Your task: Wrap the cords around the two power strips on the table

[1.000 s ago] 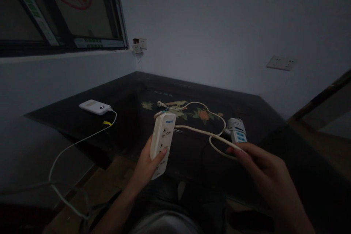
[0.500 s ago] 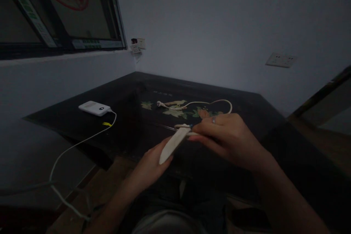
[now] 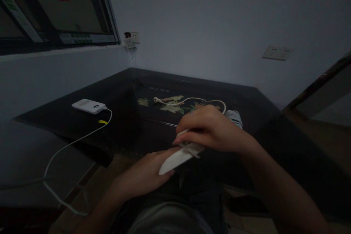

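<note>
A slim white bar-like thing with a rounded end (image 3: 175, 161) is gripped in my left hand (image 3: 149, 172), its thumb below and fingers above; its exact kind I cannot make out. A pale cord (image 3: 191, 151) crosses around its far part. My right hand (image 3: 212, 128), with a ring on one finger, is closed over that far end, thumb and fingers pinching the cord, partly hidden behind the fingers. Beyond, a white cable with a plug (image 3: 157, 100) lies in a loop on the dark table (image 3: 131, 124); it runs behind my right hand.
On the table's left lies a white power bank (image 3: 89, 106) with a white cable (image 3: 74, 141) hanging off the edge. A yellow tag (image 3: 102, 121) lies beside it. A pale striped bundle (image 3: 234, 117) sits behind my right hand. Wall sockets (image 3: 275, 53) are at the back.
My right hand has moved left and over the white bar, carrying the cord across it. The bar is tilted flatter. The pale striped bundle now shows. The view has shifted slightly.
</note>
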Motion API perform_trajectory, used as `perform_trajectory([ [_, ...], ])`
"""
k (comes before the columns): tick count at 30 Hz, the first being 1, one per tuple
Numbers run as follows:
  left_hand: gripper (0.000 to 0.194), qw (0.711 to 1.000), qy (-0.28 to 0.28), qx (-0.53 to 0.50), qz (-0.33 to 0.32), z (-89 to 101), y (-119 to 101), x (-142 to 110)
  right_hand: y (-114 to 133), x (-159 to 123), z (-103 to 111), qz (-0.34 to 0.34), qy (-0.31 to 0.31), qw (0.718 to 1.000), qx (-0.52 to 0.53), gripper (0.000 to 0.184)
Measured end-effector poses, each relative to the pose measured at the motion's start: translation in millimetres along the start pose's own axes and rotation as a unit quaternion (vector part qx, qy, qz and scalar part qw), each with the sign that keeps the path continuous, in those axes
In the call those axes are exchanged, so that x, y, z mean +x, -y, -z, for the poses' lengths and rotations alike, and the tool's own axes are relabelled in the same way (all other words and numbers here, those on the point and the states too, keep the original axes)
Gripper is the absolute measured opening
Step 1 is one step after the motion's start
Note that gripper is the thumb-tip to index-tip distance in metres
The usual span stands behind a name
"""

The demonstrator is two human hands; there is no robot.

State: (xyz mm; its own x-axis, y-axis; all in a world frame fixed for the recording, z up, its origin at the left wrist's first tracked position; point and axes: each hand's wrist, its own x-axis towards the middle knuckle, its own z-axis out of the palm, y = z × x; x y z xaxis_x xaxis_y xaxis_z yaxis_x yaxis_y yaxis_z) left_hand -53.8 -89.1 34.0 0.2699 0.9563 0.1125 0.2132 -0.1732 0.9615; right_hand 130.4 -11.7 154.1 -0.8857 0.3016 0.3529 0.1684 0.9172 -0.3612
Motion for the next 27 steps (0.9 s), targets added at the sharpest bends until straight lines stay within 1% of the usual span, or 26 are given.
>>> perform_trajectory([
  [2, 0.051, 0.994, 0.093, 0.059, -0.01, -0.3, -5.0, -2.3, -4.4, 1.3, 0.2, -0.015, -0.003, 0.999, 0.039, 0.023],
  [3, 0.052, 0.988, 0.126, 0.083, -0.015, -0.5, -8.0, -3.7, -7.7, 1.7, -0.3, -0.028, -0.006, 0.998, 0.064, 0.022],
  [5, 0.054, 0.982, 0.155, 0.109, -0.025, -0.8, -12.9, -6.9, -16.5, 1.5, -2.5, -0.072, -0.01, 0.989, 0.127, 0.022],
  [7, 0.056, 0.976, 0.164, 0.134, -0.045, -0.8, -14.6, -10.3, -27.9, -0.9, -6.6, -0.125, -0.01, 0.972, 0.197, 0.022],
  [10, 0.057, 0.968, 0.146, 0.186, -0.087, 0.6, -9.6, -14.5, -46.0, -9.0, -16.6, -0.19, -0.02, 0.938, 0.29, 0.024],
  [13, 0.06, 0.959, 0.122, 0.234, -0.105, 3.1, 0.2, -16.9, -58.4, -20.0, -31.5, -0.234, -0.04, 0.903, 0.357, 0.028],
  [17, 0.063, 0.955, 0.084, 0.259, -0.115, 3.5, 13.3, -18.5, -59.6, -31.9, -49.8, -0.292, -0.019, 0.853, 0.433, 0.033],
  [19, 0.064, 0.956, 0.056, 0.257, -0.131, 1.8, 18.8, -18.9, -55.8, -34.9, -52.6, -0.318, -0.012, 0.827, 0.464, 0.037],
  [20, 0.065, 0.957, 0.04, 0.25, -0.141, 0.5, 21.0, -18.9, -53.6, -35.8, -52.4, -0.325, -0.014, 0.818, 0.474, 0.038],
  [22, 0.064, 0.962, 0.003, 0.22, -0.162, -3.0, 23.7, -18.8, -49.6, -37.0, -51.0, -0.326, -0.021, 0.814, 0.479, 0.038],
  [24, 0.057, 0.971, -0.036, 0.168, -0.164, -7.3, 24.5, -18.9, -47.0, -38.4, -51.4, -0.32, -0.024, 0.82, 0.475, 0.038],
  [27, 0.044, 0.986, -0.086, 0.082, -0.116, -12.9, 24.6, -19.5, -45.0, -42.3, -57.8, -0.311, -0.041, 0.829, 0.463, 0.042],
])
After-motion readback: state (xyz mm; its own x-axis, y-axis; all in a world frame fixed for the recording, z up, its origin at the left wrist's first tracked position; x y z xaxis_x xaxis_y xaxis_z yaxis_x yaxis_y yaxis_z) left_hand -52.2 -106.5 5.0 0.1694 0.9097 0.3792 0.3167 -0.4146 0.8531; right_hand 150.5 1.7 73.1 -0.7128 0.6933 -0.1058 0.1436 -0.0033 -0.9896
